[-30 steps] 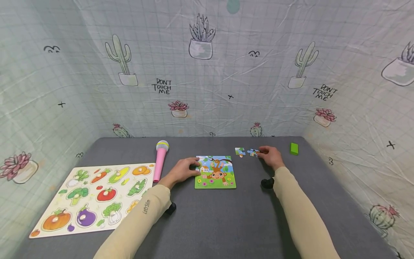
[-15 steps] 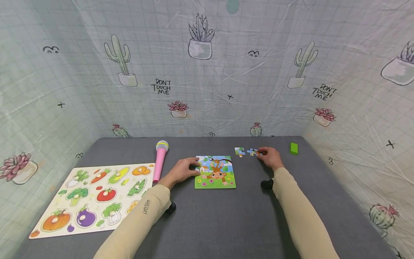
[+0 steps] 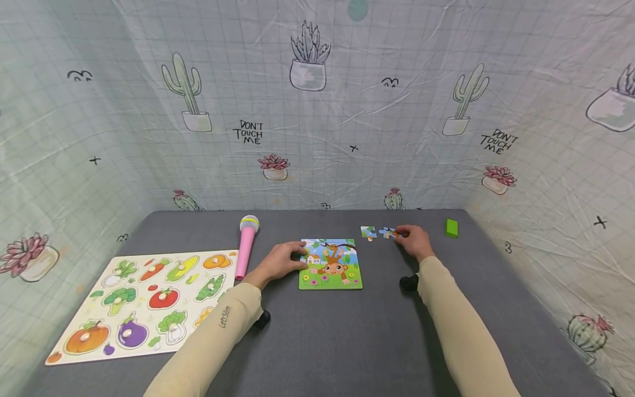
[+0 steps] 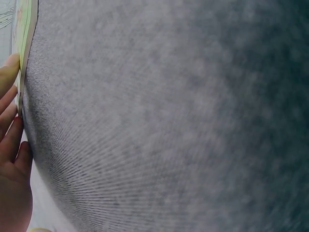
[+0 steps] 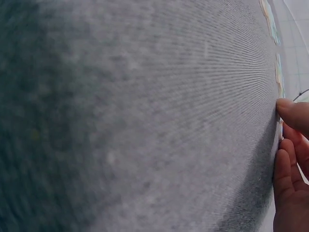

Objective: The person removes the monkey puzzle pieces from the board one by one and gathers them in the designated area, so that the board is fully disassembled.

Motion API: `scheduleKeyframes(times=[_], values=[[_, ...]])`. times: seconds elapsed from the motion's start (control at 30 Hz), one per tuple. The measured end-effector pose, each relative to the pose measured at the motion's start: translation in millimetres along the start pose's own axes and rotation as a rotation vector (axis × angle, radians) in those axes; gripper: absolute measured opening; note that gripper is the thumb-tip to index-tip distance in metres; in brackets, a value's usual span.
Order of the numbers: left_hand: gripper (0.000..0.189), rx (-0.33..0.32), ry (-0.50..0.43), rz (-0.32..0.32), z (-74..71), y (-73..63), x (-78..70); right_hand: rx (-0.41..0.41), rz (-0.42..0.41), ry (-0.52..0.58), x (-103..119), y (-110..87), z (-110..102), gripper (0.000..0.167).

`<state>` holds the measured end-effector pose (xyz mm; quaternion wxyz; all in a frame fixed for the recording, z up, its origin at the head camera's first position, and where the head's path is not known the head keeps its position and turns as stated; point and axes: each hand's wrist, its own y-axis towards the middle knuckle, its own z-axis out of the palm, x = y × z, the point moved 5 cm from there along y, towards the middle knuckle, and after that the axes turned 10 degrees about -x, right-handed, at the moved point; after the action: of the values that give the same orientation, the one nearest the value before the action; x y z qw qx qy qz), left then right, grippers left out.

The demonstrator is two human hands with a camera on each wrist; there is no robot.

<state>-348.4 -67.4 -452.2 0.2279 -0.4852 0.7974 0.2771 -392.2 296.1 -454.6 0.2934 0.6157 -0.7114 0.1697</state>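
Note:
A square jigsaw puzzle (image 3: 331, 270) with a monkey picture and green lower edge lies flat in the middle of the table. My left hand (image 3: 279, 262) rests against its left side, thumb and fingertips spread along the edge. Seen from the left wrist, the thumb (image 4: 8, 72) overlaps the face of the puzzle. To the right, my right hand (image 3: 417, 241) pinches a blue-and-brown puzzle piece (image 3: 388, 234) between thumb and fingers, low over the table, partly hidden by the fingertips. Just left of it lies another puzzle piece (image 3: 367, 232), green and white.
A pink toy microphone (image 3: 245, 248) lies behind the left forearm. Further left is a wooden vegetable knob-puzzle board (image 3: 144, 300), partly covered by the left sleeve. A small green block (image 3: 451, 227) sits at the back right. Printed fabric walls (image 3: 317, 110) border the grey table (image 3: 327, 342).
The right hand has shifted very slightly at the puzzle piece. The left hand and the jigsaw puzzle have kept their places.

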Motion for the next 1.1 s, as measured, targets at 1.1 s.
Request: scheduleKeyframes(times=[1.1], values=[[0.034, -0.02, -0.013, -0.03, 1.2, 2.4, 6.2, 0.348, -0.171, 0.225, 103, -56.6, 64, 0.028]])
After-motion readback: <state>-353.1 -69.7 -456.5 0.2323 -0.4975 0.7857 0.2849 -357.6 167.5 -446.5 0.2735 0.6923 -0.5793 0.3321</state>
